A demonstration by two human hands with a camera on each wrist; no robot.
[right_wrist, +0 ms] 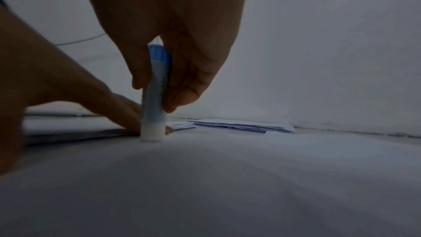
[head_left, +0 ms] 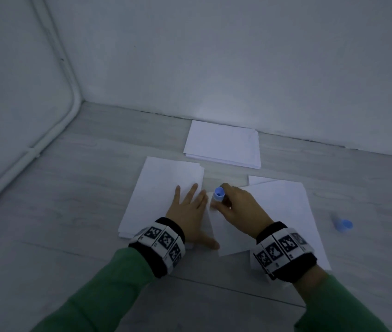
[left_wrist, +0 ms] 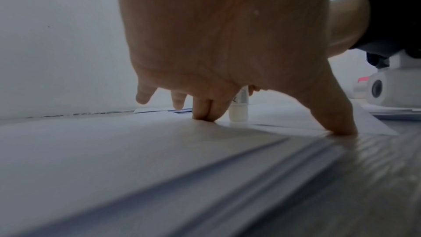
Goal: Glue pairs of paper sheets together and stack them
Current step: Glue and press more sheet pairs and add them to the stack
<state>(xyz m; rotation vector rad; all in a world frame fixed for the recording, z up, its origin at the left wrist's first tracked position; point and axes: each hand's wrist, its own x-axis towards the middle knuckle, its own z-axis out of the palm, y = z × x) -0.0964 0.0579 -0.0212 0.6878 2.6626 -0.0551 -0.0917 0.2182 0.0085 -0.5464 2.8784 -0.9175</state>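
bare corner of an indoor room, perhaps a home: grey wood-look plank floor (head_left: 70,188) beneath the fingers, plain white walls (head_left: 238,56) beyond the fingertips, white pipe (head_left: 53,130) along the left skirting.

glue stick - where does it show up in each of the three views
Head: glue stick at centre, held by the right hand.
Left wrist: right of centre, its pale tip on the sheet, past the fingers.
Right wrist: left of centre, upright.
Shared landmark: paper stack by the wall.
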